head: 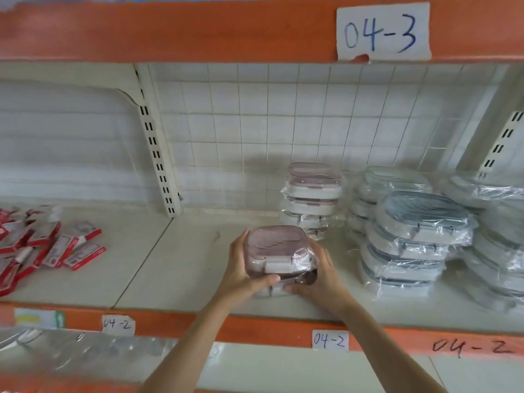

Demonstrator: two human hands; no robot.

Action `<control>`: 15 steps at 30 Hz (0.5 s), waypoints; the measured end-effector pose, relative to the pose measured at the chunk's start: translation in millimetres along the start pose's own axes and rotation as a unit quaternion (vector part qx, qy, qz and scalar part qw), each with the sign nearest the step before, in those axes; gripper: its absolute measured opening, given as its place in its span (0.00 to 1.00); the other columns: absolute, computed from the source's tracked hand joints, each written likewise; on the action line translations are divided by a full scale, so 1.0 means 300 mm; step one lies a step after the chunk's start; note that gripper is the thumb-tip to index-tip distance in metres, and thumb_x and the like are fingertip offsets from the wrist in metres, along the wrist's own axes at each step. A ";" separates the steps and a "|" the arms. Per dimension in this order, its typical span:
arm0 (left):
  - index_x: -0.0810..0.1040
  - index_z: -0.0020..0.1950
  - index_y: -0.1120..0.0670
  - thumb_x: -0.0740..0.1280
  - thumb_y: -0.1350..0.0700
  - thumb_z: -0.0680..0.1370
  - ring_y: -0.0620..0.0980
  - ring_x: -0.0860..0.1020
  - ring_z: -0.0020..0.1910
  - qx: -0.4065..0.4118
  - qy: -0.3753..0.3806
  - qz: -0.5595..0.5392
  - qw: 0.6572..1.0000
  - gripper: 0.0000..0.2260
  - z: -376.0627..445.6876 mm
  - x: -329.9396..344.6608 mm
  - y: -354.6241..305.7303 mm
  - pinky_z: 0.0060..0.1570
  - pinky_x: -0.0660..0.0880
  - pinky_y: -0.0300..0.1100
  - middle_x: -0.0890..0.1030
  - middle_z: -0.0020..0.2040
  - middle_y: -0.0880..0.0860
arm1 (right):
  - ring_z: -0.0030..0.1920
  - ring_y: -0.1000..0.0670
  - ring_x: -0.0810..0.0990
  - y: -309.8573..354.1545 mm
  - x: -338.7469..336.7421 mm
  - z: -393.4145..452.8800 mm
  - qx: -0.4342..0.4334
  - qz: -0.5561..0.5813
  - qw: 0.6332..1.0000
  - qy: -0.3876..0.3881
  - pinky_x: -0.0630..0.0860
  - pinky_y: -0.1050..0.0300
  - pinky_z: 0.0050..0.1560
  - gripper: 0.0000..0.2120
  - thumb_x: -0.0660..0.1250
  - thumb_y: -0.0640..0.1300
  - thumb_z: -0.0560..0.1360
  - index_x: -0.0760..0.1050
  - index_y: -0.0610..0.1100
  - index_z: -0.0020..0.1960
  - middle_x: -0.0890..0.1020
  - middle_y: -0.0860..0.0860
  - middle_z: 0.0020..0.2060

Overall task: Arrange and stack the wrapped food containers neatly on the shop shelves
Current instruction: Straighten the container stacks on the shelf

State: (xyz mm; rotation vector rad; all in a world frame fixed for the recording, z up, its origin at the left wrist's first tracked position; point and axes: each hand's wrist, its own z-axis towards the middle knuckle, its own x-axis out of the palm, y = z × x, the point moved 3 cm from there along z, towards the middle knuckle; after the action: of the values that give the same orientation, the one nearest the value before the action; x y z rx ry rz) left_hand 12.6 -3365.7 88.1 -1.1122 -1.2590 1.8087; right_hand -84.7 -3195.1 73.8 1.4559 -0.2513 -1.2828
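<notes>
I'm holding a pink-lidded wrapped container (276, 252) near the shelf (170, 279) front, left hand (241, 276) and right hand (320, 276) both curling round its sides so the slippery wrap isn't sliding. Pink stack (313, 194) is sitting just behind, grey stacks (416, 236) crowding right; the open room is all leftward.

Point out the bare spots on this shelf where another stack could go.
Bare shelf lies between the red packets and the held pink-lidded containers. Behind them stands the pink stack. Right of it, the blue-lidded stacks crowd the shelf.
</notes>
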 end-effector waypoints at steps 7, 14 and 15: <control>0.61 0.71 0.51 0.82 0.53 0.60 0.46 0.65 0.67 0.066 -0.034 0.089 0.993 0.46 -0.009 -0.011 0.010 0.66 0.64 0.37 0.64 0.66 0.47 | 0.63 0.52 0.74 -0.014 0.001 0.000 0.034 0.062 0.997 -0.005 0.73 0.46 0.63 0.55 0.82 0.55 0.50 0.58 0.51 0.69 0.72 0.50 0.63; 0.53 0.75 0.43 0.78 0.44 0.64 0.48 0.68 0.54 0.080 -0.034 0.181 0.980 0.47 -0.007 -0.011 0.016 0.62 0.67 0.47 0.70 0.52 0.51 | 0.57 0.63 0.76 0.032 -0.054 -0.044 0.033 0.076 0.996 -0.022 0.74 0.70 0.49 0.36 0.80 0.54 0.59 0.68 0.58 0.63 0.76 0.55 0.59; 0.54 0.76 0.47 0.78 0.46 0.64 0.51 0.71 0.55 0.081 -0.018 0.184 0.979 0.48 0.012 -0.002 0.005 0.62 0.68 0.50 0.72 0.52 0.53 | 0.59 0.60 0.76 0.039 -0.067 -0.052 0.035 0.068 0.996 -0.037 0.74 0.67 0.52 0.36 0.78 0.58 0.60 0.69 0.54 0.65 0.76 0.54 0.60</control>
State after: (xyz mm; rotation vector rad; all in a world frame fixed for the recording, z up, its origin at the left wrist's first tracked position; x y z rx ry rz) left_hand 9.4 -3368.1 87.4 -1.2878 -0.9485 2.1672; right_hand -74.5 -3175.3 91.0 1.4271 -0.4408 -1.2295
